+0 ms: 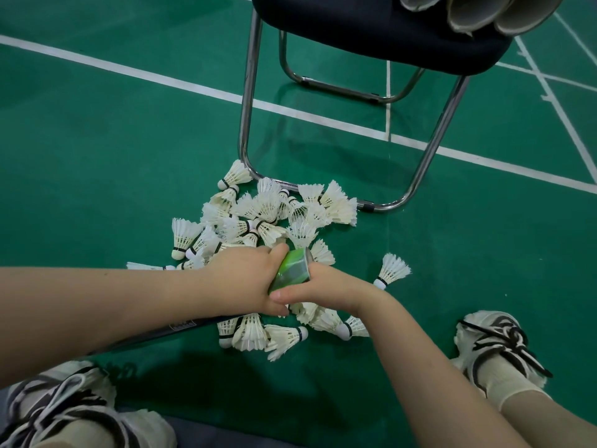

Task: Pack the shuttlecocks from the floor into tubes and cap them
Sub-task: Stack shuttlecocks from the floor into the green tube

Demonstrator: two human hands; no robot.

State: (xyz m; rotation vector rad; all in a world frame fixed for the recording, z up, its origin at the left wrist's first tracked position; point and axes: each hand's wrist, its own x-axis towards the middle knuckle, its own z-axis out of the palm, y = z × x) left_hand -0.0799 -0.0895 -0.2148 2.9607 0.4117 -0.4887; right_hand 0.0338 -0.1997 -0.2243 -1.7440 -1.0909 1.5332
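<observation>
On the green court floor (97, 156), against the near foot rail of a metal-legged chair (245, 108), lies a heap of white shuttlecocks (268, 211), and a lone shuttlecock (392, 270) lies apart to the heap's right. Over the near side of the heap both hands clasp a green tube (292, 268): the left hand (245, 279) curls its fingers round it from the left, and the right hand (326, 286) wraps it from the right, thumb laid across its near side. Three open cardboard tubes (471, 11) rest on the chair's dark seat
</observation>
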